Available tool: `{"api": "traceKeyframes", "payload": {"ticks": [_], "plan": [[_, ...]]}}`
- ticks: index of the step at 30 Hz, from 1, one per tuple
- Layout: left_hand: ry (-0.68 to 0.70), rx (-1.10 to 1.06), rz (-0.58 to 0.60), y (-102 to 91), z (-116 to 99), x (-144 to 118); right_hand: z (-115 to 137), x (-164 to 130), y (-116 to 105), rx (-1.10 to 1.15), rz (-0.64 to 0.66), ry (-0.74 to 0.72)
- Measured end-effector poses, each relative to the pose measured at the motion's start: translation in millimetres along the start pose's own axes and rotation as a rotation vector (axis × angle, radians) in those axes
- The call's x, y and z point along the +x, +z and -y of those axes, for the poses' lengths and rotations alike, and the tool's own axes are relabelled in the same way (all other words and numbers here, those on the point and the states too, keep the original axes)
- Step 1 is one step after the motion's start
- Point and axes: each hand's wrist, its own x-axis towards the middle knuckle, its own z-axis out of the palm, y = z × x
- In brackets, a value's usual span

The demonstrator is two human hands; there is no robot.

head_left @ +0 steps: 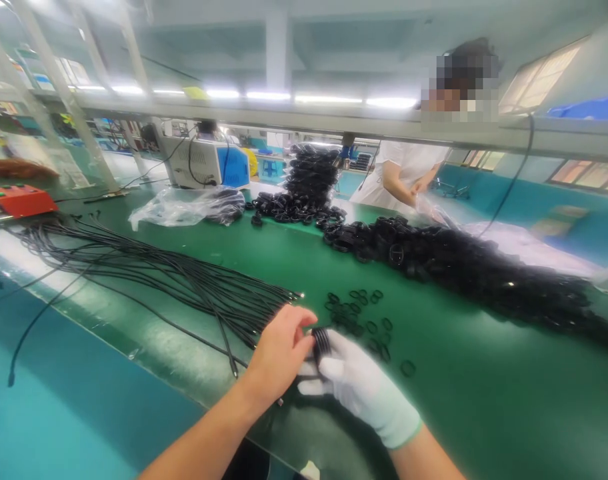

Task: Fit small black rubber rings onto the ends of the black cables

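Note:
My right hand (pixel 351 377), in a white glove, grips a small coil of black cable (pixel 321 343) between its thumb and fingers. Bare, my left hand (pixel 280 347) is at the coil's left side, its thumb and fingers bent in against it; their tips are partly hidden. Left of my hands lies a long bundle of black cables (pixel 199 277), with metal plugs at the near ends. Small black rings (pixel 347 313) are scattered on the green table just beyond my gloved hand.
A long heap of coiled black cables (pixel 434 267) covers the right back of the green table (pixel 484 373). Behind are a taller stack (pixel 311 173), a clear plastic bag (pixel 171 208), a white-and-blue machine (pixel 209 163) and a red control box (pixel 19 200). A co-worker (pixel 409 170) stands across the table.

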Motion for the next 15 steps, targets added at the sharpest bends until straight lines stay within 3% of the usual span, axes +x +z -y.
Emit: {"api": "traceKeyframes", "payload": {"ticks": [3, 9, 12, 15], "plan": [[0.123, 0.118, -0.021, 2.4, 2.9, -1.8, -1.6, 0.4, 5.0, -0.027, 0.010, 0.000], [0.075, 0.100, -0.137, 16.8, 9.0, 1.6, -7.7, 2.6, 4.3, 0.049, 0.014, -0.041], [0.038, 0.150, -0.048, 10.9, 2.0, 12.0, -6.1, 1.0, -4.3, 0.145, 0.012, -0.028], [-0.022, 0.040, 0.040, -8.4, -4.7, 20.4, -1.0, -2.1, -10.6, 0.315, 0.070, 0.024]]}}
